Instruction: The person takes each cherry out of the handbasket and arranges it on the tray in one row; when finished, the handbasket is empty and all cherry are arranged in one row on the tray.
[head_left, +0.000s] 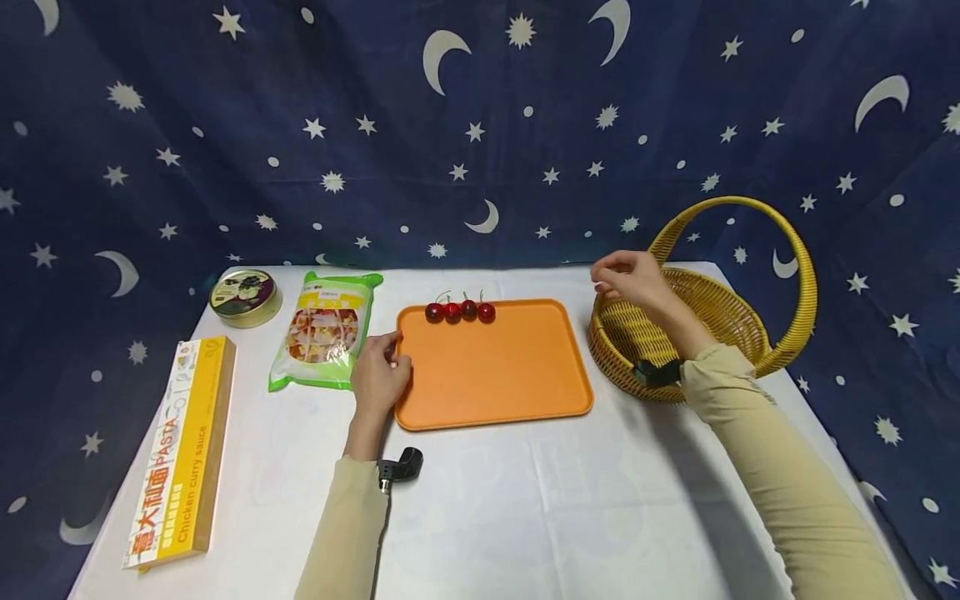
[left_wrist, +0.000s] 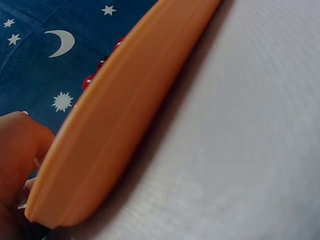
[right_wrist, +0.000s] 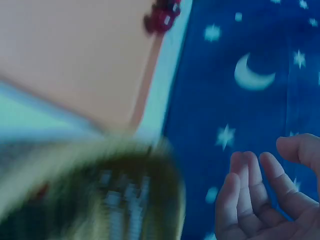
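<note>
An orange tray (head_left: 495, 367) lies on the white table, with several red cherries (head_left: 460, 311) in a row along its far edge. My left hand (head_left: 381, 375) is at the tray's left rim, fingers curled on the edge. In the left wrist view the tray's rim (left_wrist: 125, 110) fills the frame, with my fingers (left_wrist: 20, 145) at its end and the cherries (left_wrist: 102, 64) behind. My right hand (head_left: 630, 279) hovers over the near-left rim of a yellow wicker basket (head_left: 720, 283). Its fingers (right_wrist: 265, 200) hang relaxed and hold nothing. The basket (right_wrist: 100, 195) is blurred in the right wrist view.
Left of the tray lie a green food packet (head_left: 326, 329), a round tin (head_left: 244, 296) and a long yellow pasta box (head_left: 183, 450). A dark blue star-and-moon cloth (head_left: 480, 125) hangs behind and beside the table. The basket's tall handle (head_left: 802, 275) arches over it.
</note>
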